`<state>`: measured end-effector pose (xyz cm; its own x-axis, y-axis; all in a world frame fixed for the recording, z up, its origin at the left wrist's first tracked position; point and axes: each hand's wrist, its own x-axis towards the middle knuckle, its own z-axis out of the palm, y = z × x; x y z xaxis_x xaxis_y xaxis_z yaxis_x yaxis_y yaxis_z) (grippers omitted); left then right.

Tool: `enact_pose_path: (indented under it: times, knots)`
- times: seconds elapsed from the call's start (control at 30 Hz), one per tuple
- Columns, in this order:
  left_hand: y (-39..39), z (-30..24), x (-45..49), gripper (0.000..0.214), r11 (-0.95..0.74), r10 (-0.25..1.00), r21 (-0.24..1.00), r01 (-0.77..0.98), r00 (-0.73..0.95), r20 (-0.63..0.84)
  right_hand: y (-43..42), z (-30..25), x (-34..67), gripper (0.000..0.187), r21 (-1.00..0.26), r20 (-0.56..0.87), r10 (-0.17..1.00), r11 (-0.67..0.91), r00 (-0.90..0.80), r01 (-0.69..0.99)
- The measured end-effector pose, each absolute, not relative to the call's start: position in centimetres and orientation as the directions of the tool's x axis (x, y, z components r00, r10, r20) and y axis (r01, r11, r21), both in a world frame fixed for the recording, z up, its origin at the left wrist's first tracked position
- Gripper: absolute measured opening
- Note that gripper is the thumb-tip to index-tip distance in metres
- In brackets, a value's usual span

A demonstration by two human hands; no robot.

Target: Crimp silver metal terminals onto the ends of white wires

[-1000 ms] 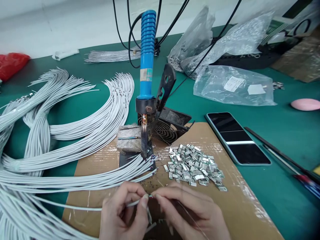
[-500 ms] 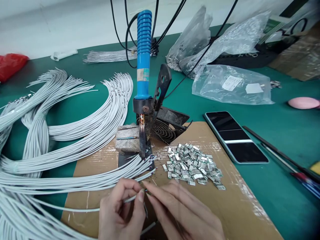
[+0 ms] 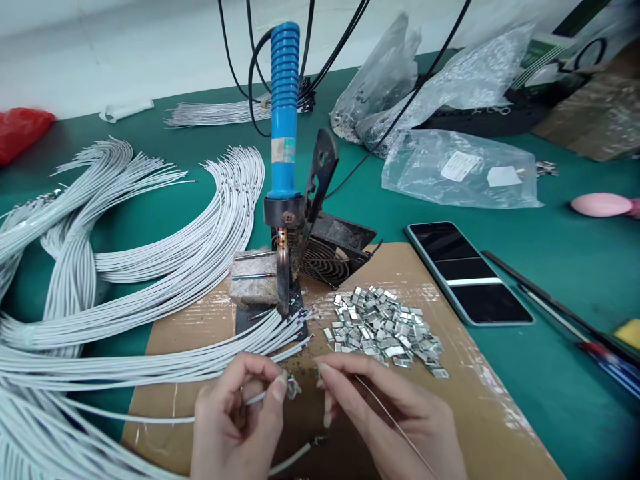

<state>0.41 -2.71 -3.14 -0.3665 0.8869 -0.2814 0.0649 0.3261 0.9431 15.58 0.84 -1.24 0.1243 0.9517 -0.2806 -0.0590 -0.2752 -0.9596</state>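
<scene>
My left hand (image 3: 240, 407) is closed, thumb and index finger pinching a white cable (image 3: 256, 398) close to its tip. A small metal connector with coloured strands (image 3: 293, 387) sticks out past the fingertips. To its right, my right hand (image 3: 385, 407) is also closed. A thin solder wire (image 3: 387, 412) runs out between its fingers toward the lower right, and a tiny greenish bit shows at its fingertips, too small to name. Beyond both hands, a blue-handled soldering iron (image 3: 284, 133) stands tip down in a holder. A heap of small metal connectors (image 3: 385, 327) lies behind my right hand.
Bundles of white cables (image 3: 190, 260) cover the left side. Brown cardboard (image 3: 480, 420) lies under my hands. A phone (image 3: 467, 273) and tweezers-like tools (image 3: 550, 307) lie right. Behind the iron sits a small fan (image 3: 330, 250); plastic bags (image 3: 460, 167) lie at the back.
My hands have parted: the right moved right, away from the cable tip, and the left shifted slightly left. The connector on the cable tip and the solder wire now show plainly.
</scene>
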Motion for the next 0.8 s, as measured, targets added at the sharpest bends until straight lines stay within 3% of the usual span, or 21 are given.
enact_pose_path:
  times: [0.1,0.3,0.8]
  knots:
    - [-2.6,-2.8,0.3,0.029,0.346,0.884,0.938,0.027,-0.343,-0.317,1.1,-1.7,15.2,0.008,-0.952,-0.278,0.958,-0.266,0.064,-0.155]
    - [-2.3,-1.9,0.4,0.019,0.326,0.900,0.943,0.061,-0.327,-0.290,1.2,-2.6,14.9,0.011,-0.981,-0.160,0.987,-0.163,-0.036,-0.109]
    - [-1.8,-1.3,0.7,0.016,0.260,0.920,0.961,0.091,-0.325,-0.218,0.9,-2.7,14.8,0.012,-0.956,-0.259,0.964,-0.264,-0.053,-0.128]
